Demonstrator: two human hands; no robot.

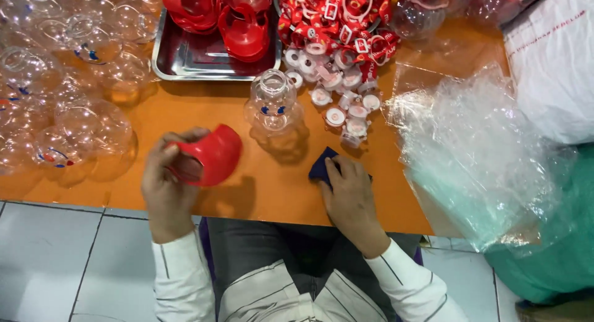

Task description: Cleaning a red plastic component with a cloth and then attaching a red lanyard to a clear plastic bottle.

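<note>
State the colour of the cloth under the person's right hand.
Dark blue cloth, seen in the head view.

Orange table (266,192); steel tray (185,65); clear bottle (273,102); caps (346,105)

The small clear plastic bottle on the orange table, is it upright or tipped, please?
Upright: the small clear plastic bottle stands on its base on the orange table, its open neck facing up.

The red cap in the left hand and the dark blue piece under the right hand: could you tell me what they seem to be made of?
The red cap, held by the left hand, looks like glossy moulded plastic: smooth curved walls with bright highlights. The dark blue piece, pressed to the orange table by the right hand, looks matte and soft, probably cloth; only a corner shows, so that is uncertain.
</note>
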